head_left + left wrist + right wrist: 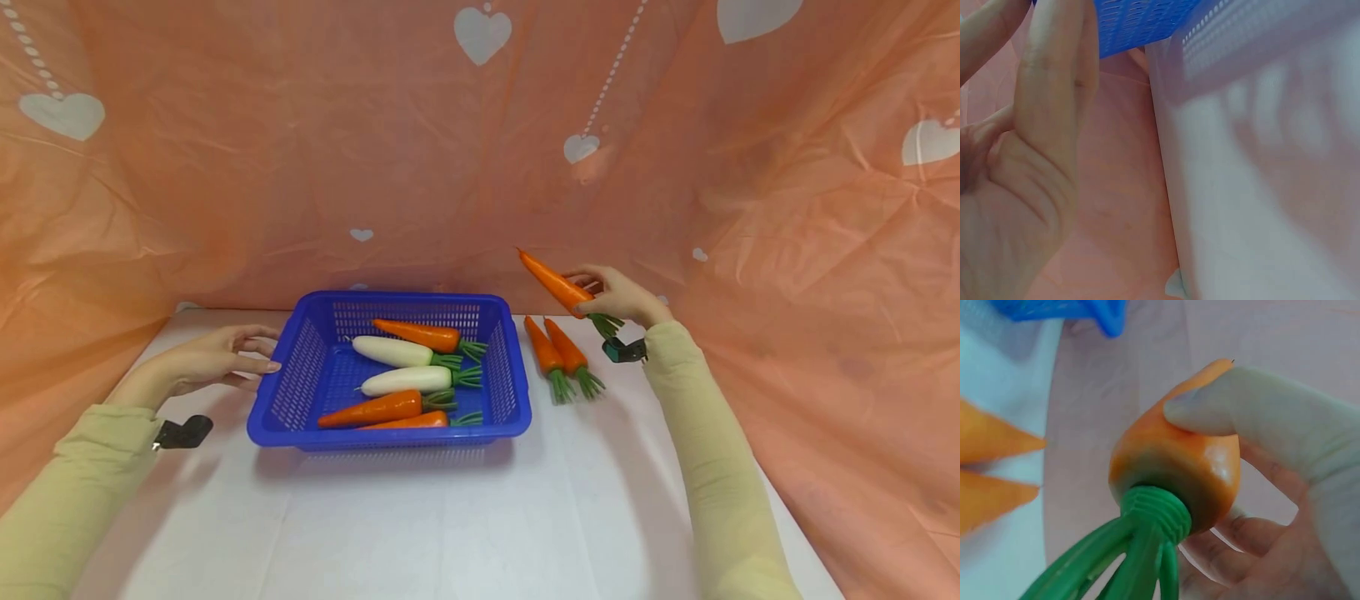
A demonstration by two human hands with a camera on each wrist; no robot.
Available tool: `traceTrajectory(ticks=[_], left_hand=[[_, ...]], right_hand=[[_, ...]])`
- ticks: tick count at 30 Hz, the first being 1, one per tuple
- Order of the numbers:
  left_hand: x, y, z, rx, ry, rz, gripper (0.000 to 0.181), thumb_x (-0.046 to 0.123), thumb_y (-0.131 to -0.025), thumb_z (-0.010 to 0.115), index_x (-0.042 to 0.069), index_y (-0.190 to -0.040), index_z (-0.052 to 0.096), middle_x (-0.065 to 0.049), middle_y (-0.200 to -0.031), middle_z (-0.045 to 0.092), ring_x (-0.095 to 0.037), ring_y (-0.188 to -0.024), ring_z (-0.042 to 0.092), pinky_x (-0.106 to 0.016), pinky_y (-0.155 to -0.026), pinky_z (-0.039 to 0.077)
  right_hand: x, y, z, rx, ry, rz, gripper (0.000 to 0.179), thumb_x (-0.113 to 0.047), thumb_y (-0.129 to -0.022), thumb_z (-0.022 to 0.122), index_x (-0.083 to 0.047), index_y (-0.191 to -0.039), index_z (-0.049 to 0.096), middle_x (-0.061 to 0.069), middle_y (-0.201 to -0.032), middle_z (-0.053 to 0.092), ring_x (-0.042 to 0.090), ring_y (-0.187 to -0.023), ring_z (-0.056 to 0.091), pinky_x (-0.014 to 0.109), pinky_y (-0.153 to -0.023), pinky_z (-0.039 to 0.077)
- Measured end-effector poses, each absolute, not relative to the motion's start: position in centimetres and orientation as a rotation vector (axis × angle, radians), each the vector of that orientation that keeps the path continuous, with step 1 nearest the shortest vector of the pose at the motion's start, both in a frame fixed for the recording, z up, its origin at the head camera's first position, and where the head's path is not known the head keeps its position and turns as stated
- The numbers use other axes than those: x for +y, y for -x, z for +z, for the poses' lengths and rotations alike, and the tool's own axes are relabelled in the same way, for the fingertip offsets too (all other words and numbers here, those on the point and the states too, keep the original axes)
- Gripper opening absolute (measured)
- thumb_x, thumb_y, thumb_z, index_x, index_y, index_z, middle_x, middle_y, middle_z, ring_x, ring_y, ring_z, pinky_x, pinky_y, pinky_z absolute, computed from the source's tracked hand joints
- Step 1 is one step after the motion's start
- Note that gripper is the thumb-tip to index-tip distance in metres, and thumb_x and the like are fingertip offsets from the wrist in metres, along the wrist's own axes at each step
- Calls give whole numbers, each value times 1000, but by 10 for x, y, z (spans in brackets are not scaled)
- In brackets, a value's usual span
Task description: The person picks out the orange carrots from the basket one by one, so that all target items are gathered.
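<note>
Right hand, six carrots, one gripped, two radishes

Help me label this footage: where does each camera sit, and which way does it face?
Head: worn on the head, facing forward and down at the basket and table; the left hand, right hand and both sleeves show.
Left wrist: on that wrist, looking past the left palm and fingers toward the basket's side.
Right wrist: on that wrist, facing the green end of the held carrot; the right thumb and fingers show.
Shared: the head and right wrist views both show the held carrot and two loose carrots.
</note>
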State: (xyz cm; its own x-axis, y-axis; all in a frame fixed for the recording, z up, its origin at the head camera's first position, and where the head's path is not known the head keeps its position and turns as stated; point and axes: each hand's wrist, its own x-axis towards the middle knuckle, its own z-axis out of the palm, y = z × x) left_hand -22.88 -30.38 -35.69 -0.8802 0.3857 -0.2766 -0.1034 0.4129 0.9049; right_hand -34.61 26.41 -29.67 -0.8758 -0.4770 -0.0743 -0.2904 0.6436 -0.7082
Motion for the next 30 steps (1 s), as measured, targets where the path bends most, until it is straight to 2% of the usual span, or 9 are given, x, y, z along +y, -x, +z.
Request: traceTrajectory(ticks=[12,18,22,25,30], left_hand=[[-302,228,-354,2226,-223,1479,76,12,-91,65,-12,-143,15,-27,-123,46,-23,-97,61,-44,-80,55],[-303,227,-354,2242,-238,1468,74,13,-92,65,-13,-142,17,-23,-118,50,-19,-95,61,-42,-80,56],[-304,228,-354,2253,-228,1463,74,13,-91,65,-12,-142,17,-24,-119,49,-20,-96,61,-42,-80,56],[-305,229,-356,2242,-237,1475,74,12,-92,64,-12,-142,17,-25,-120,48,-21,-97,61,-43,-80,55],[-304,229,-357,2224,-230,1490,74,12,-91,65,-12,-142,17,-25,-119,48,-22,-96,61,-44,-80,55]], right_hand=[[300,336,-330,2576,522,-1092,56,-9,-89,66,-1,-140,44,24,-124,50,36,-106,49,44,-90,48],[311,331,-347,2621,380,-1053,58,-18,-89,67,-5,-141,44,24,-127,47,38,-112,47,50,-93,45],[317,330,-362,2663,317,-1000,57,-20,-89,67,-6,-139,46,24,-129,48,39,-115,46,52,-96,43],[322,331,-373,2647,289,-1023,55,-17,-89,67,-3,-138,45,26,-127,48,39,-113,48,49,-95,45],[327,329,-386,2652,260,-1045,54,-15,-88,67,0,-136,47,29,-118,54,36,-104,54,36,-85,51]])
